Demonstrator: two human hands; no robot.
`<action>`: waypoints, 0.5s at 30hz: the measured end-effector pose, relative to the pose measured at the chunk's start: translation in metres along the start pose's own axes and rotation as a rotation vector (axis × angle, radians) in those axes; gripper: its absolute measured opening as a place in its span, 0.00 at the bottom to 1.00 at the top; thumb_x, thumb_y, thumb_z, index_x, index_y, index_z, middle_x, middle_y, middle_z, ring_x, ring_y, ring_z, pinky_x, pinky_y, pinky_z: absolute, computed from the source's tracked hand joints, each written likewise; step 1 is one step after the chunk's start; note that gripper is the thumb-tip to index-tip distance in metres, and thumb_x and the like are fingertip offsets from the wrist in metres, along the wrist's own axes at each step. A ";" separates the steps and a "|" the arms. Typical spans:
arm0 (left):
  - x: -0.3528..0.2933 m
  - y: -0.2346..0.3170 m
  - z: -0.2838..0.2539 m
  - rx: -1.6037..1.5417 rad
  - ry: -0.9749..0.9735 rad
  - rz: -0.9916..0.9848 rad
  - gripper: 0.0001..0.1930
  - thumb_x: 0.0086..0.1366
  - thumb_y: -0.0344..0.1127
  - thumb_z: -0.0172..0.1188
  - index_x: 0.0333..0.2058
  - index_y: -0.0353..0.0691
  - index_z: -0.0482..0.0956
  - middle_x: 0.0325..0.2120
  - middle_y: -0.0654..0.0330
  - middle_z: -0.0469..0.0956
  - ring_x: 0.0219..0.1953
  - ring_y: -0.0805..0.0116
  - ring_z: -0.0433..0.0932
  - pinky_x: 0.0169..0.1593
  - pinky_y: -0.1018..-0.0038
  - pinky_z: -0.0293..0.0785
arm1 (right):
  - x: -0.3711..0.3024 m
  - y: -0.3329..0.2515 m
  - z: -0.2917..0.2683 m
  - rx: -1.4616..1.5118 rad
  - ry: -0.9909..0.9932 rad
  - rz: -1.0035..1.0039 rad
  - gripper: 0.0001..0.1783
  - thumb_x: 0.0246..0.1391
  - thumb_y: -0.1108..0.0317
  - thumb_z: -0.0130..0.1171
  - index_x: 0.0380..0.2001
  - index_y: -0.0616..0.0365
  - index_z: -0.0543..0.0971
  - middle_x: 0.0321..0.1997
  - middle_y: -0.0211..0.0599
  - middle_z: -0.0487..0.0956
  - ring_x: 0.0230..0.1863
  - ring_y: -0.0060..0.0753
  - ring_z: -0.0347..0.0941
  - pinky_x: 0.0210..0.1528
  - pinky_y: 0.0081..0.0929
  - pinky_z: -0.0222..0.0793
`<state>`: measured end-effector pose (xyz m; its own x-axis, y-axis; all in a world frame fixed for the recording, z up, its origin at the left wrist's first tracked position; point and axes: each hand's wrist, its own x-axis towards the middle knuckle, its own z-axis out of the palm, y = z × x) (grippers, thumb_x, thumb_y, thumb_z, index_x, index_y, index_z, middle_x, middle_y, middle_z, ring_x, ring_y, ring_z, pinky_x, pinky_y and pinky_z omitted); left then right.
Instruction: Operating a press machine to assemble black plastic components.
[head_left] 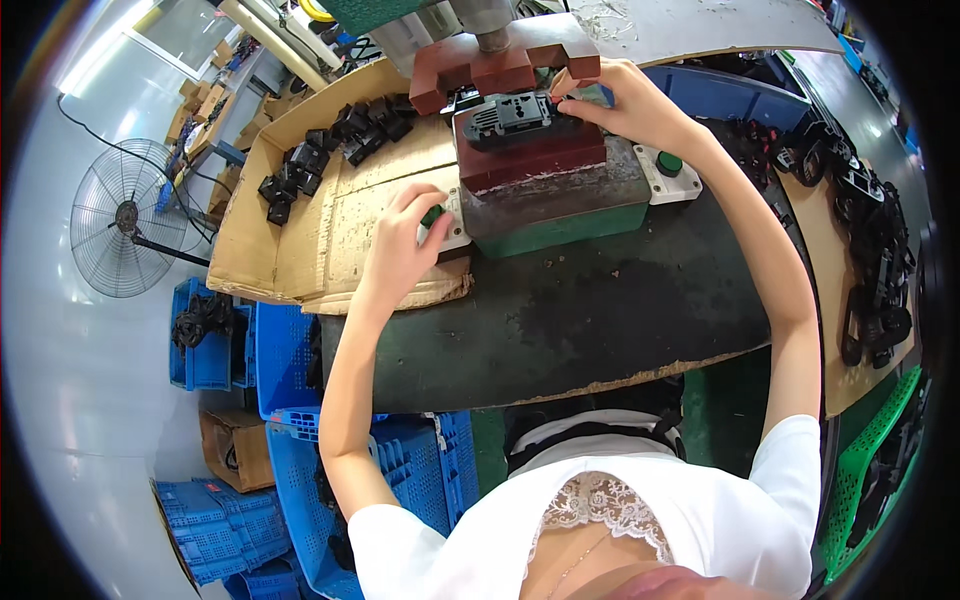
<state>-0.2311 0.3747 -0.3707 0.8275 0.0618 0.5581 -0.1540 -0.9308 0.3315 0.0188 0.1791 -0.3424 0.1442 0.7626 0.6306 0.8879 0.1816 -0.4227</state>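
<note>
A black plastic part [512, 116] lies on the dark red block [535, 165] of a press, under its notched red upper die [505, 65]. At the part's right end, my right hand [632, 103] is closed in a pinch. Something small and red shows at those fingertips, too little to name. My left hand [398, 245] holds nothing, its fingers apart and curved beside a green push button [432, 215] on a white housing [455, 222]. Whether it touches the button I cannot tell. A second green button [669, 164] sits below my right wrist.
An open cardboard box [345, 215] with several black parts [300, 168] stands left of the press. More black parts [865, 270] lie along the right side. Blue crates [285, 350] and a fan [127, 216] are at left; a green basket [862, 460] is lower right.
</note>
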 end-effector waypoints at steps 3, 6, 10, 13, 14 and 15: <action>-0.008 -0.002 -0.002 0.100 -0.026 0.070 0.08 0.52 0.22 0.60 0.33 0.31 0.75 0.34 0.53 0.74 0.35 0.53 0.75 0.39 0.67 0.71 | 0.004 0.000 -0.003 -0.076 -0.012 -0.068 0.07 0.49 0.72 0.60 0.32 0.60 0.76 0.36 0.37 0.78 0.40 0.40 0.74 0.45 0.30 0.68; -0.011 0.004 0.001 -0.033 0.012 -0.056 0.07 0.52 0.21 0.58 0.32 0.32 0.76 0.32 0.54 0.73 0.34 0.52 0.74 0.38 0.66 0.71 | 0.007 -0.001 -0.003 -0.128 -0.038 -0.120 0.05 0.50 0.73 0.59 0.32 0.60 0.76 0.36 0.38 0.78 0.40 0.40 0.74 0.45 0.31 0.68; -0.014 0.008 0.001 0.056 -0.002 -0.098 0.07 0.53 0.23 0.57 0.33 0.34 0.73 0.30 0.53 0.73 0.34 0.51 0.72 0.37 0.64 0.70 | 0.008 -0.001 -0.002 -0.133 -0.061 -0.122 0.07 0.48 0.72 0.58 0.33 0.60 0.77 0.36 0.41 0.78 0.40 0.43 0.74 0.46 0.35 0.68; -0.014 0.012 0.000 0.112 0.020 -0.092 0.07 0.54 0.23 0.57 0.32 0.35 0.71 0.30 0.52 0.73 0.34 0.51 0.72 0.37 0.63 0.69 | 0.007 -0.003 -0.006 -0.065 -0.083 -0.099 0.08 0.49 0.72 0.58 0.35 0.61 0.76 0.36 0.41 0.78 0.40 0.44 0.74 0.45 0.34 0.68; -0.014 0.013 -0.001 0.128 0.016 -0.088 0.07 0.54 0.23 0.57 0.32 0.35 0.69 0.29 0.52 0.73 0.34 0.51 0.72 0.36 0.63 0.69 | 0.006 -0.006 -0.010 -0.030 -0.113 -0.075 0.09 0.50 0.71 0.57 0.36 0.61 0.76 0.36 0.42 0.78 0.39 0.44 0.74 0.44 0.34 0.68; -0.013 0.014 -0.002 0.126 0.017 -0.091 0.07 0.54 0.23 0.57 0.32 0.35 0.69 0.29 0.52 0.73 0.34 0.51 0.72 0.36 0.63 0.69 | 0.005 -0.007 -0.014 -0.030 -0.117 -0.076 0.09 0.50 0.71 0.57 0.36 0.61 0.76 0.36 0.42 0.78 0.39 0.44 0.74 0.44 0.34 0.68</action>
<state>-0.2455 0.3617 -0.3718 0.8253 0.1533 0.5435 -0.0086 -0.9589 0.2835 0.0190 0.1730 -0.3273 0.0259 0.8150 0.5789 0.9073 0.2240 -0.3558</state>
